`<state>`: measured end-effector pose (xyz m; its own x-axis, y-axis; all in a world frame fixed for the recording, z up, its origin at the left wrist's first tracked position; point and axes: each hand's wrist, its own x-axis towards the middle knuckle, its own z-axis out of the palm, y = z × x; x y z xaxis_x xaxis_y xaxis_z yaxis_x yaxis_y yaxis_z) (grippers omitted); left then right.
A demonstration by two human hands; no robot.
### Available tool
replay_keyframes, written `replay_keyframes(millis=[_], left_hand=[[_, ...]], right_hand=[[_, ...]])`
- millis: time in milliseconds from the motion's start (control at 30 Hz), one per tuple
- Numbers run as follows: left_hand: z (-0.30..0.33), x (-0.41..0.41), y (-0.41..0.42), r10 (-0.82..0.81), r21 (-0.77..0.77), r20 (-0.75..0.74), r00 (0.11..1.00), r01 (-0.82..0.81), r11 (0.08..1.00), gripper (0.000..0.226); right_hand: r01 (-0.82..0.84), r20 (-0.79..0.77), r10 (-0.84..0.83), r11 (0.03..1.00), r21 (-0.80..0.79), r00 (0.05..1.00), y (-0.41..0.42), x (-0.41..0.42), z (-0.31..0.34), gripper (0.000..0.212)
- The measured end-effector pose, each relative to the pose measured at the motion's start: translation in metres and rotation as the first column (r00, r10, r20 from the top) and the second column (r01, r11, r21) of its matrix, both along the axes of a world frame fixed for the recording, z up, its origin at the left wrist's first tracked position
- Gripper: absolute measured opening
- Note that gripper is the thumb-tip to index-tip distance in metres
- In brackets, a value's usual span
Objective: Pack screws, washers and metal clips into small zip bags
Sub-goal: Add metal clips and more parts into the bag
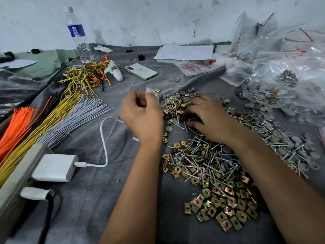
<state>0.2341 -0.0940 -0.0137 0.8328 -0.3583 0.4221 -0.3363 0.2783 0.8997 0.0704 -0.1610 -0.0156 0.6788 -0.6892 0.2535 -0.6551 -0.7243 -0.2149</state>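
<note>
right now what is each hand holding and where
Left hand pinches a small zip bag by its lower part. Right hand reaches into the hardware pile; any grip is hidden.

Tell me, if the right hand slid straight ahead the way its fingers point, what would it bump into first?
Probably the mixed pile of clips, screws and grey washers right at the right hand's fingertips, though depth is hard to judge.

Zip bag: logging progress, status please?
Left hand holds small zip bag. Right hand open, fingers in screws and clips. Nothing in the way.
</note>
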Motion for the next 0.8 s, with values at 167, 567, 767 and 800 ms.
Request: replay_keyframes(millis=[167, 567, 767, 800], left_hand=[[0.005, 0.005, -0.001, 0.076, -0.091, -0.219, 0.973, -0.098, 0.991, 0.032], [0.008, 0.008, 0.002, 0.186, -0.175, -0.196, 0.963, -0.221, 0.959, 0.033], [0.006, 0.008, 0.001, 0.154, -0.156, -0.202, 0.967, -0.187, 0.970, 0.031], [0.006, 0.007, 0.001, 0.147, -0.157, -0.208, 0.967, -0.181, 0.971, 0.031]], right_hand=[[0.013, 0.059, -0.009, 0.998, -0.065, 0.998, 0.012, 0.002, 0.005, 0.022], [-0.040, 0.091, 0.047, 0.996, -0.083, 0.995, 0.020, 0.030, 0.011, 0.029], [-0.074, -0.056, 0.071, 0.996, -0.043, 0.996, 0.014, 0.048, 0.013, 0.019], [-0.075, -0.080, 0.071, 0.996, -0.044, 0.994, 0.013, 0.049, 0.013, 0.012]])
